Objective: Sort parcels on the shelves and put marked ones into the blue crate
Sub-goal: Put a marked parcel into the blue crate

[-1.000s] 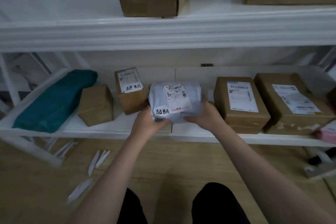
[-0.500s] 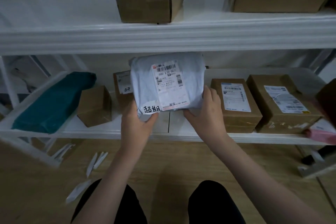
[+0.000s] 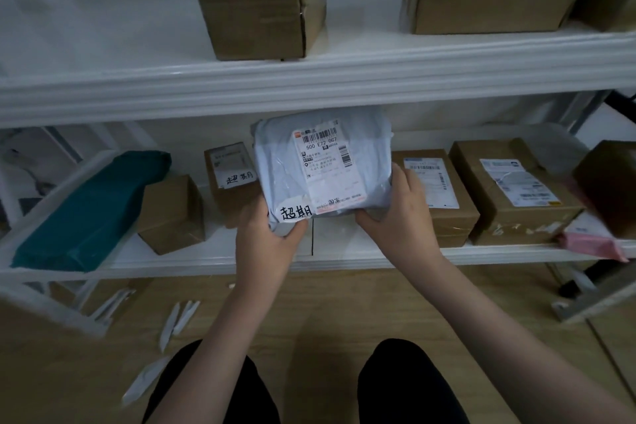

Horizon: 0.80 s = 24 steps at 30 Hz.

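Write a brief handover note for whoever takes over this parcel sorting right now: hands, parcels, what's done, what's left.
Left hand and right hand grip the grey mailer bag by its lower corners, lifted off the lower shelf; its handwritten mark faces you. A small box with a handwritten mark stands on that shelf behind. Blue crate not in view. Left: crate the bag, then that box, and check the other parcels.

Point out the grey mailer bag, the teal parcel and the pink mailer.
grey mailer bag (image 3: pixel 285 162): head view, bare plastic left of its label.
teal parcel (image 3: pixel 93 213): head view, middle of its top face.
pink mailer (image 3: pixel 590 244): head view, its near end.
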Motion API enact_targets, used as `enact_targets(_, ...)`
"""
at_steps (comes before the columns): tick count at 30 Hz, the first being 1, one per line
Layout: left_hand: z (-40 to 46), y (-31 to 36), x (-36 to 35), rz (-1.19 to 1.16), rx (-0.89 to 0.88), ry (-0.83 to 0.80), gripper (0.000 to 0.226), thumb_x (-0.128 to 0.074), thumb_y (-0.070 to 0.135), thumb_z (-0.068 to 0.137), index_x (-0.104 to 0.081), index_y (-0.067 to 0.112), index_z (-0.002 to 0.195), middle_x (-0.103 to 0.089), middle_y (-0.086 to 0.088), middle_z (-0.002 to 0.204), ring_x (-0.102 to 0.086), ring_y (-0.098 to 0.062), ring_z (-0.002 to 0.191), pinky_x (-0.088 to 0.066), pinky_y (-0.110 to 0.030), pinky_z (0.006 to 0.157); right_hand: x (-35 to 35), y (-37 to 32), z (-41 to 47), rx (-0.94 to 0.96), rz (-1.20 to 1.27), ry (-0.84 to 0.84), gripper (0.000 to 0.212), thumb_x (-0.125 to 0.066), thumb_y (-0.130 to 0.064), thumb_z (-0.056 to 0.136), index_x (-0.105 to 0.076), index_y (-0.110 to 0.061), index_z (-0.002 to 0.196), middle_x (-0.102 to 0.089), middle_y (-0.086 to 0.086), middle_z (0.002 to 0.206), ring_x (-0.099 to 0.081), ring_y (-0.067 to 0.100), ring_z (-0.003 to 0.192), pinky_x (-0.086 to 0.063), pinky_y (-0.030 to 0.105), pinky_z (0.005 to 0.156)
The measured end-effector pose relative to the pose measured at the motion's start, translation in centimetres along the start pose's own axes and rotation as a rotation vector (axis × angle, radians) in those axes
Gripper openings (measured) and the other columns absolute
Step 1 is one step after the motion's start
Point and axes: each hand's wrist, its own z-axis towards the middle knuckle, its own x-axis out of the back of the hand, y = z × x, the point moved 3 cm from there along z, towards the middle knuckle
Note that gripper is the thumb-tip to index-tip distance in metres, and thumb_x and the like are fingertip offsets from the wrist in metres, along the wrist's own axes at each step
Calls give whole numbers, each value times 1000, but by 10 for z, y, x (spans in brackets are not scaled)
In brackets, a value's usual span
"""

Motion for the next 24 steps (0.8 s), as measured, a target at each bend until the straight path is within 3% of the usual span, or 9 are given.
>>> enact_targets(4, 0, 30, -26, -12, -33, -94, 47, -87, 32, 76, -63, 19, 114, -59, 9, 98, -58, 2, 88, -47, -12, 65, 40, 18, -13, -66, -39, 71, 78, -85, -28, 72, -45, -9, 136, -47, 3, 128, -44, 19, 120, -46, 39, 98)
enact_targets(7, -1, 52, -54, -56, -110, -212, 50, -87, 39, 74, -59, 25, 113, -59, 6, 101, -60, -9, 88, -53, -25, 65, 76, 40, -37, -128, -89, 132, 79, -83, -34, 71, -45, -11, 137, -47, 0, 127, -44, 17, 117, -44, 34, 94)
enact_targets(10, -4, 75, -91, -63, -198, -364, 56, -87, 47, 68, -54, 24, 107, -53, 7, 101, -59, -11, 87, -56, -34, 64, 107, 65, -71, -217, -172, 196, 76, -86, -27, 72, -47, -11, 135, -47, -3, 121, -49, 16, 110, -46, 31, 88)
enact_targets(15, -14, 127, -152, -120, -339, -552, 54, -89, 43, 66, -49, 21, 94, -50, 7, 92, -56, -17, 82, -50, -36, 62, 161, 88, -118, -348, -292, 368, 69, -86, -24, 71, -52, -7, 129, -47, -6, 118, -48, 10, 107, -41, 21, 86)
enact_targets(18, -31, 161, -185, -194, -442, -628, 54, -90, 40, 67, -50, 17, 94, -51, 4, 90, -56, -20, 84, -52, -41, 65, 191, 93, -145, -435, -329, 497, 69, -86, -22, 72, -52, -8, 131, -47, -5, 122, -50, 14, 112, -44, 27, 92)
enact_targets(21, -55, 198, -214, -260, -455, -752, 54, -84, 51, 67, -48, 27, 99, -53, 10, 93, -61, -14, 85, -57, -41, 65, 226, 96, -169, -504, -376, 613, 75, -87, -21, 71, -49, -9, 135, -45, -6, 124, -50, 16, 116, -46, 33, 95)
enact_targets(24, -81, 240, -237, -327, -473, -873, 60, -84, 55, 66, -48, 28, 106, -58, 5, 99, -63, -13, 86, -58, -38, 64, 265, 92, -192, -599, -432, 691, 80, -88, -24, 70, -47, -11, 137, -46, -3, 127, -50, 19, 118, -49, 37, 96)
